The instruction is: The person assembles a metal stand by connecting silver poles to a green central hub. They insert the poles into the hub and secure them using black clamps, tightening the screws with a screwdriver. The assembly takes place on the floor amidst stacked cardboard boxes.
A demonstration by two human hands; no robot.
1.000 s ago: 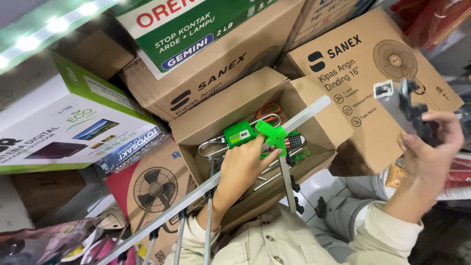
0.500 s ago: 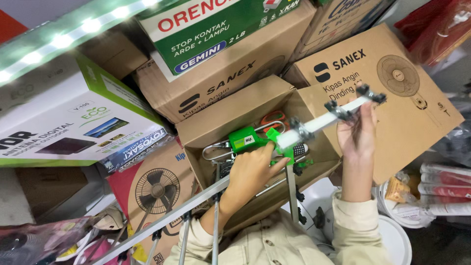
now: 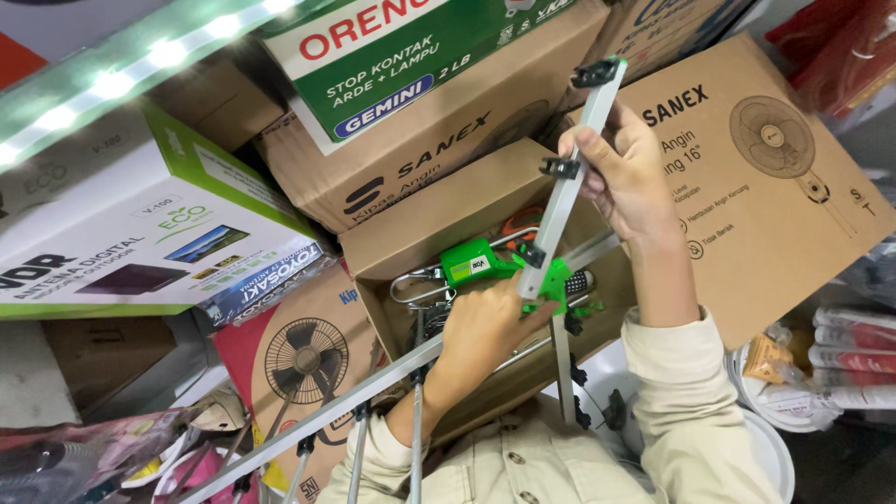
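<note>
presently the person works on an outdoor antenna assembly, held up in front of a stack of cardboard cartons. the left hand is closed around the green plastic hub at the centre of the assembly, fingers wrapped under it. the right hand is closed on a flat grey aluminium bar, thumb and fingers pinching it near its upper half; the bar runs from the hub up and to the right and carries small black clips along its length. a longer grey boom runs down to the lower left from the hub, with thin rods hanging off it.

behind the hands sits an open brown carton, its flap up, with wire loops and an orange part visible inside. to the far left lies a white and green box; to the right stands a brown carton printed with a fan drawing.

judgement: the bar appears to be seating or pivoting at the hub. good practice here is to keep the hub steady in the left hand, guide the bar by its edges rather than by the clips, and keep it in line with the hub slot so it does not bind or bend. whether the joint is fully seated cannot be told.
</note>
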